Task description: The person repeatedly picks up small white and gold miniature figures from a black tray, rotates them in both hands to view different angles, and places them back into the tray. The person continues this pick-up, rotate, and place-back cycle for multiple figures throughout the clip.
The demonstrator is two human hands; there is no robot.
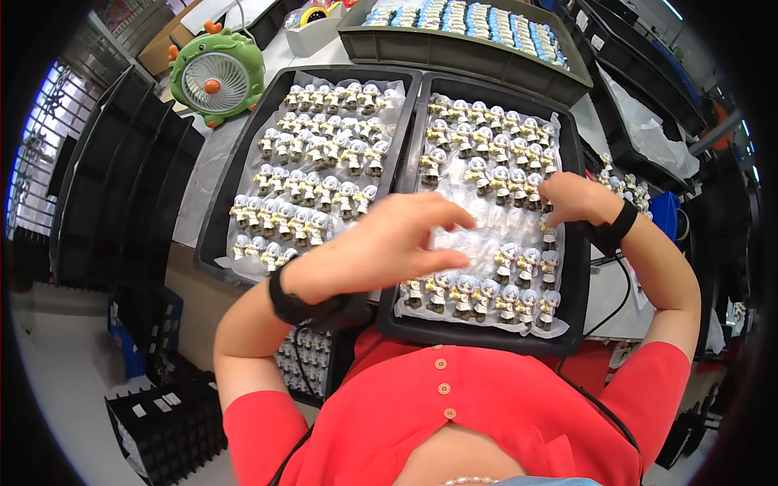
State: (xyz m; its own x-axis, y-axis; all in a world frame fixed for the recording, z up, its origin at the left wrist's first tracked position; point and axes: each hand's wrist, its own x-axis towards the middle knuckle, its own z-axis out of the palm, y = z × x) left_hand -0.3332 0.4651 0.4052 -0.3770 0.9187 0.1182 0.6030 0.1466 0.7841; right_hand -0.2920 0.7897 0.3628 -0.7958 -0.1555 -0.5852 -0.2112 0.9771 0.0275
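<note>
My left hand hovers over the left edge of the right black tray, thumb and fingers spread, holding nothing. At that tray's right side my right hand curls its fingers down and closes on a small figurine with pale hair, a white outfit and a dark base. The fingers partly hide its head. Rows of similar figurines fill the far and near parts of this tray, with bare white lining between them. Beside it, the left black tray holds more figurines in rows on a lined bottom.
A green fan stands at the far left. Behind the trays, a grey-green crate holds blue-and-white pieces. Loose figurines lie right of my right wrist, by a blue bin. A black cable hangs on the right.
</note>
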